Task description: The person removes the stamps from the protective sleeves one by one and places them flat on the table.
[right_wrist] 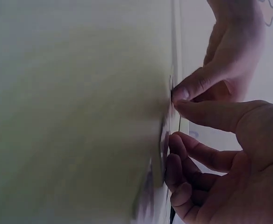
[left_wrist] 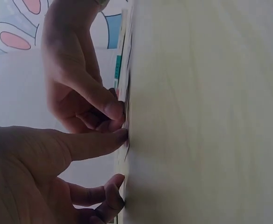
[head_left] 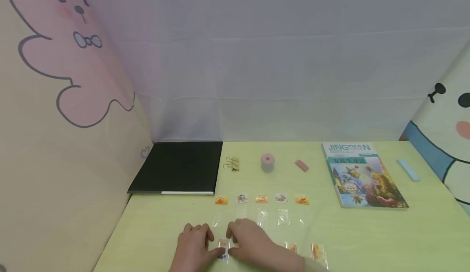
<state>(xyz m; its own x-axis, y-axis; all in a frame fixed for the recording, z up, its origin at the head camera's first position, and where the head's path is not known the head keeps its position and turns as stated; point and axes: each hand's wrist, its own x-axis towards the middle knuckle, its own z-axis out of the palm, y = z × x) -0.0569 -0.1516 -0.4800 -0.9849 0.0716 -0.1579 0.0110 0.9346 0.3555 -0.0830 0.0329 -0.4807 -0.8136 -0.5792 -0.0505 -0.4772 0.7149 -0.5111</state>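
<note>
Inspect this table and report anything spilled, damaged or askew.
Nothing looks spilled or visibly damaged. The one mild oddity is the small pink block toward the back: it lies at a slant, while the five small cards nearer the person form a neat row. It may simply have been set down that way.

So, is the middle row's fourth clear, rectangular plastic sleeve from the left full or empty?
Empty: through that sleeve, only pale yellow tabletop shows.

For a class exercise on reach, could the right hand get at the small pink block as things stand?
Probably yes: between the right hand and the small pink block only flat cards and clear sleeves seem to lie, and the pink spool stands off to the left.
</note>
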